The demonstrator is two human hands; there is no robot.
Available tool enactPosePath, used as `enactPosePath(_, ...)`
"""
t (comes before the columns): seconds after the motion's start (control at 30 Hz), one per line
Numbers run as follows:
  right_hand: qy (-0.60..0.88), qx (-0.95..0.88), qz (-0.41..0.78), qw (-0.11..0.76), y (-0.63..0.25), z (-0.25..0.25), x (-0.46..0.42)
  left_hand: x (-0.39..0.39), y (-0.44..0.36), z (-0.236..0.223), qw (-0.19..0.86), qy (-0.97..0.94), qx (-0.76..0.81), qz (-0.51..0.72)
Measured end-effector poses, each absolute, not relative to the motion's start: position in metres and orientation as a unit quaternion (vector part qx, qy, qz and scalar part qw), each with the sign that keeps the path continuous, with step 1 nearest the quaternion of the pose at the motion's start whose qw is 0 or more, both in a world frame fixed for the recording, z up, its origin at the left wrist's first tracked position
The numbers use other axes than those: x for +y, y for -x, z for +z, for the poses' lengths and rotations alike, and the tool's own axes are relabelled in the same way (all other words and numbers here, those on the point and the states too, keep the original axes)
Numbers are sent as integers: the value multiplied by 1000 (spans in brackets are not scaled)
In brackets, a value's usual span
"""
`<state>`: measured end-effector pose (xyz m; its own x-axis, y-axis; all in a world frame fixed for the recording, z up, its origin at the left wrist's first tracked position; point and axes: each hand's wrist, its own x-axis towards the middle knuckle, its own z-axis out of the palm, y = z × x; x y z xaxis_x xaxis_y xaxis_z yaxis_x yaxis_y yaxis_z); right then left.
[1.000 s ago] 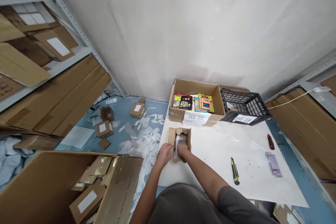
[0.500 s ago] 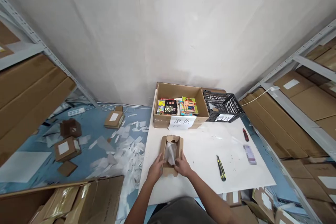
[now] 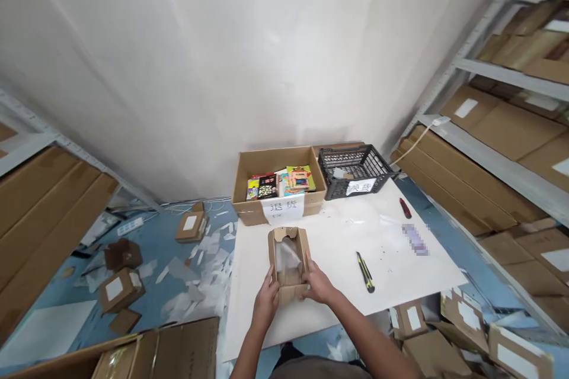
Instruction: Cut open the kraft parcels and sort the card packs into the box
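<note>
I see my left hand (image 3: 267, 302) and right hand (image 3: 317, 286) each with a narrow grip on the near end of a small opened cardboard box (image 3: 288, 260), clear wrap inside, resting on the white table (image 3: 400, 272). A utility knife (image 3: 365, 263) lies just right; a carton of books (image 3: 278, 183) sits beyond.

A pixelated patch (image 3: 414, 239) blurs something near the table's (image 3: 400, 272) right edge. Clear wrapping (image 3: 287, 256) veils the small box's (image 3: 288, 257) contents. The sign (image 3: 283, 209) on the carton's (image 3: 249, 213) front is too small to read.
</note>
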<state>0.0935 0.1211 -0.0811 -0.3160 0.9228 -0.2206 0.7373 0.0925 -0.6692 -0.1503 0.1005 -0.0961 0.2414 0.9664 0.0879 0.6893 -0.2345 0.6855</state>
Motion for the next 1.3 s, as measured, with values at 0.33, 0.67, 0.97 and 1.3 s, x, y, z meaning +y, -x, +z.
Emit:
enactPosePath(0.33, 696, -618, 244, 274, -369, -31, 31, 97, -137, -39, 283, -843, 413, 196)
enactPosePath(0.67, 872, -348, 99, 329, -613, -27, -211, -2, -487, -36, 362, -924, 57, 111)
enactPosePath(0.97, 966, -69, 31, 247, -682, -48, -403, -144, -655, -28, 345, -930, -111, 65)
enactPosePath(1.3, 937, -184, -50, 293, -698, -69, -345, -72, -557, -70, 329, -944, 5, 26)
